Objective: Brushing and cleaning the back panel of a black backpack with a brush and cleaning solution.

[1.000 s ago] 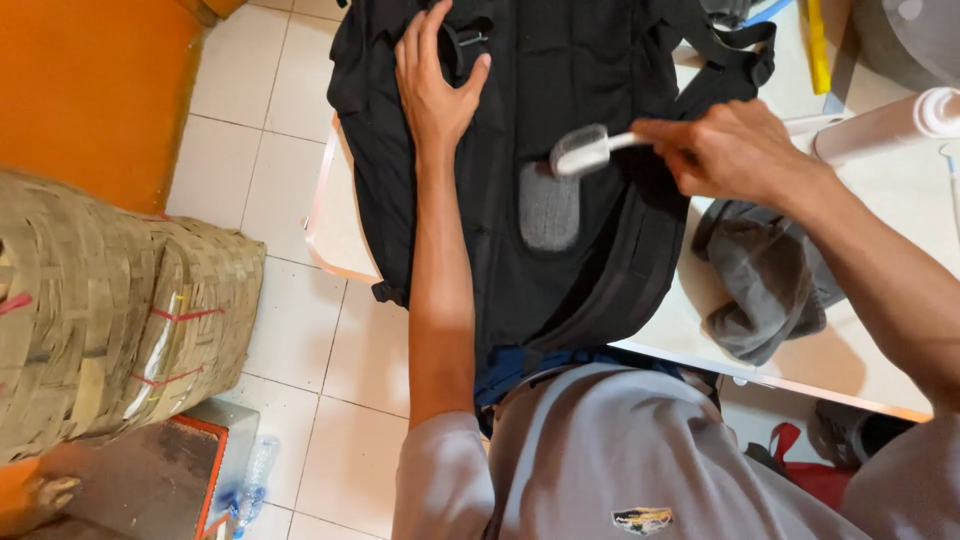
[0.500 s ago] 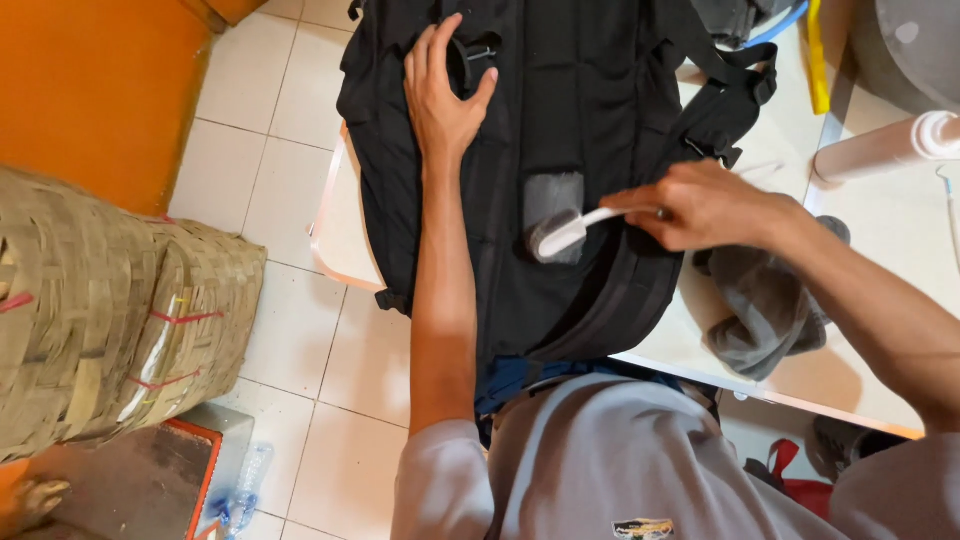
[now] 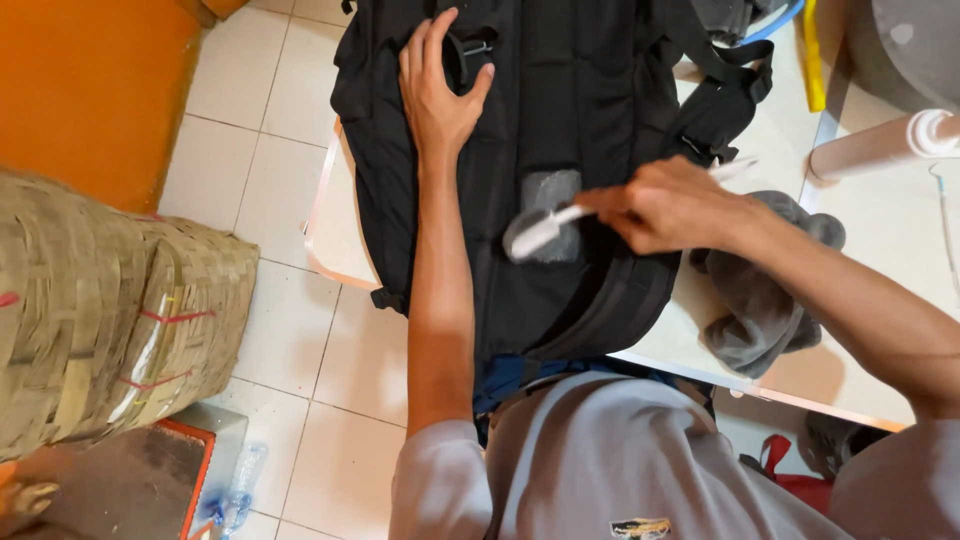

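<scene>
Backpack (image 3: 570,110) lies under both hands: left (image 3: 437,85) flat, right (image 3: 655,205) brushing.

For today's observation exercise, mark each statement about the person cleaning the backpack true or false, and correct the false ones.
1. The right hand holds a white brush. True.
2. The left hand lies flat on the black backpack. True.
3. The brush head is over a red patch. False: the patch is grey.
4. A grey cloth lies on the table beside the backpack. True.
5. The woven basket sits on the table. False: it stands on the floor.
</scene>
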